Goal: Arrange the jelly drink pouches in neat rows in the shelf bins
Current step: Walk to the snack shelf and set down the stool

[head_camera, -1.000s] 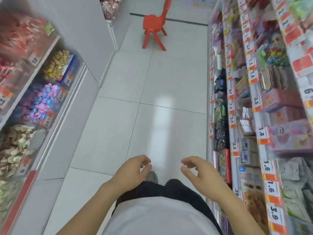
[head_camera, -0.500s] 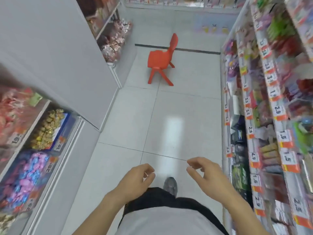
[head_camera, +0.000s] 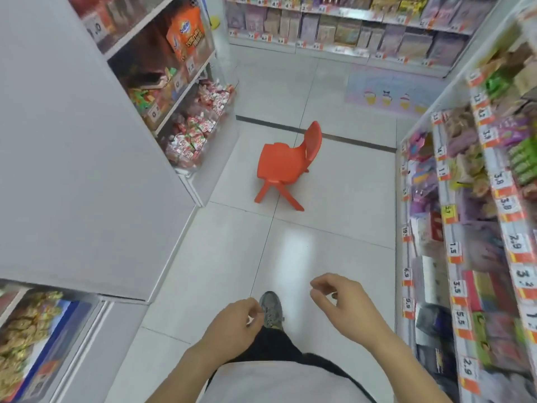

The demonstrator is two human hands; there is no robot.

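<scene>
My left hand point(head_camera: 234, 324) hangs low in front of my waist with loosely curled fingers and holds nothing. My right hand point(head_camera: 344, 303) floats a little higher to the right, fingers also loosely curled and empty. Both are over the white tiled aisle floor, apart from every shelf. Red-and-white packets point(head_camera: 197, 132) fill the clear bottom bins of the shelf on the far left; whether they are jelly drink pouches I cannot tell.
A small red plastic chair point(head_camera: 286, 164) stands in the aisle ahead. A grey shelf end panel point(head_camera: 72, 158) rises on the left, with a bin of gold-wrapped sweets point(head_camera: 26, 330) below. Stocked shelves with orange price tags point(head_camera: 465, 228) line the right; another shelf point(head_camera: 334, 33) closes the back.
The view has advanced down the aisle and tilted up: the red chair is nearer, the back shelf has appeared. Both hands stay low and empty.
</scene>
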